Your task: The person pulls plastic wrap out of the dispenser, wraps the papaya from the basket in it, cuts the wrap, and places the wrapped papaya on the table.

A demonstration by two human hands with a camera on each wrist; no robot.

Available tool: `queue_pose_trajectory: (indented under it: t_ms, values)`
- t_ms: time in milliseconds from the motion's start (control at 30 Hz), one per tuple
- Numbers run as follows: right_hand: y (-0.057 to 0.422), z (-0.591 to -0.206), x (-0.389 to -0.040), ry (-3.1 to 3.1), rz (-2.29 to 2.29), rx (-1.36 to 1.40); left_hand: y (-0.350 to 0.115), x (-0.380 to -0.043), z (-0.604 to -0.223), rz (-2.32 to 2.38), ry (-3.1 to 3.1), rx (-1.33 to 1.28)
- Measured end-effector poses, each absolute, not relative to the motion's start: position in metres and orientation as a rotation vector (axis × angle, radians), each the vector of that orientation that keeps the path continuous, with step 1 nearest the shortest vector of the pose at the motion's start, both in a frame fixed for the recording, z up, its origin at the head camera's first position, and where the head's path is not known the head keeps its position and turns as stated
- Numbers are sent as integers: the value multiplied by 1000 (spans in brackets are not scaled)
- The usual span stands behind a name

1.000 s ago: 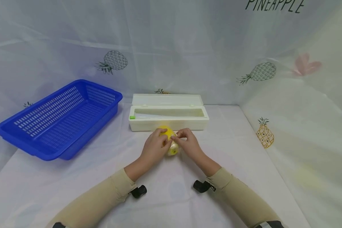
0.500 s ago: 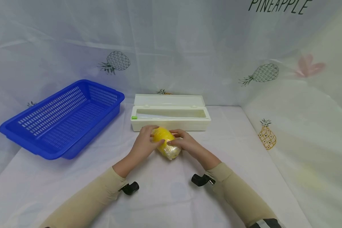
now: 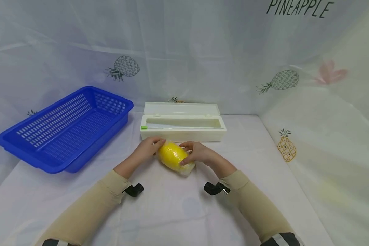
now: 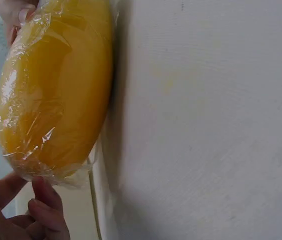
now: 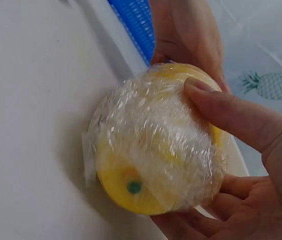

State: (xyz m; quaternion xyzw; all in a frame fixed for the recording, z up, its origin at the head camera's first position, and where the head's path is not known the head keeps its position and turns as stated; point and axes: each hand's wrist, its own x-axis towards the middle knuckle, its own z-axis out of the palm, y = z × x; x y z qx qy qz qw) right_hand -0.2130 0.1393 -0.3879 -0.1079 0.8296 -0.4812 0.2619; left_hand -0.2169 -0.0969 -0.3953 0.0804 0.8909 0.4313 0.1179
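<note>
A yellow fruit [image 3: 172,155], oblong and wrapped in shiny cling film [image 5: 145,115], lies over the white cloth just in front of a white box. One end shows a small green spot in the right wrist view. My right hand [image 3: 196,152] grips the near right end, thumb on top and fingers underneath. At the opposite end, my left hand [image 3: 147,148] has its curled fingertips right at the crinkled film edge, pinching it, as the left wrist view shows. The right hand's fingers appear at the top of that view.
Behind the fruit stands the long white box [image 3: 184,135] with its lid raised, a green slider [image 3: 144,127] at its left end and a clear sheet inside. A large blue basket [image 3: 46,160] stands to the left. Pineapple-printed cloth hangs behind and at right.
The wrapped fruit has turned and shifted left and nearer, showing more of its yellow side. My left hand has moved left to its far end; the right hand has spread over the near end.
</note>
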Motion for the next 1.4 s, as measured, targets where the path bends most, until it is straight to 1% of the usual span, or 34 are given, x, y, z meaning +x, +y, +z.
queue_pose_trajectory:
  t_ms: [200, 433, 667, 800, 1033, 1133, 1267, 1400]
  values:
    - [136, -388, -209, 2320, -1194, -270, -101, -215, -395, 1310, 2562, 196]
    - [137, -389, -206, 2346, -1142, -170, -113, -210, -391, 1334, 2443, 176]
    - [139, -388, -203, 2287, -1152, -109, -120, -199, -388, 1337, 2312, 137]
    - [140, -388, -200, 2248, -1197, -113, -122, -194, -389, 1425, 2220, 109]
    - [143, -386, -198, 2175, -1227, -129, -119, -184, -389, 1556, 2178, 78]
    - [143, -385, -198, 2210, -1216, -131, -116, -182, -387, 1574, 2198, 123]
    - [143, -384, -197, 2300, -1267, -120, -108, -182, -383, 1537, 2283, 183]
    - [144, -383, -197, 2332, -1372, -85, -100, -187, -385, 1486, 2374, 153]
